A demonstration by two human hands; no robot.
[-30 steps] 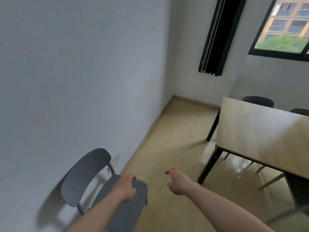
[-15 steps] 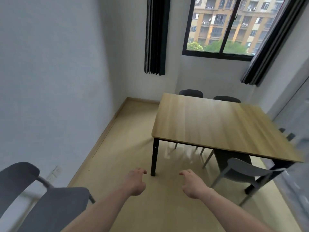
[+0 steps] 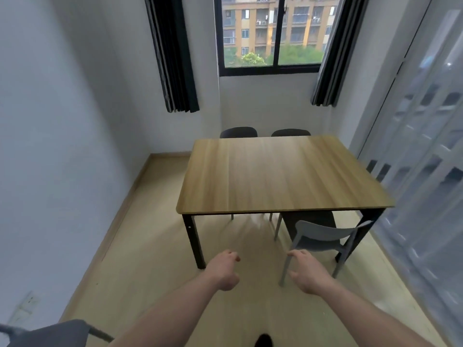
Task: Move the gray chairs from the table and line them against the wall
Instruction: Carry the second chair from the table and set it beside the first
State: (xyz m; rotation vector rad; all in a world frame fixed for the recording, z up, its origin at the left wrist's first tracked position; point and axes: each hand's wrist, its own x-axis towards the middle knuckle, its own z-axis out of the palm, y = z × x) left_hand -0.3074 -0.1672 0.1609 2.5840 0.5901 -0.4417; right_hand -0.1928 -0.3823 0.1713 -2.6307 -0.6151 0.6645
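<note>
**Approach to the next gray chair at the table**

We hold both hands out in front, empty and touching nothing. The left hand (image 3: 224, 270) has its fingers loosely curled; the right hand (image 3: 307, 274) has its fingers relaxed and slightly spread.

The near gray chair (image 3: 323, 237) stands at the near right corner of the table (image 3: 275, 176), its seat tucked under the near edge and its backrest facing us. The backrest runs left to right, its long axis roughly parallel to that edge. It lies ahead and slightly right of the right hand, so the right hand is the nearer one; the left hand must cross further to reach the left end of the backrest.

Two darker chairs (image 3: 239, 132) stand at the far edge, under the window (image 3: 273, 33). Another gray chair (image 3: 50, 334) shows at the lower left, apparently beside the left wall (image 3: 50, 146), though motion blur prevents confirmation.
</note>
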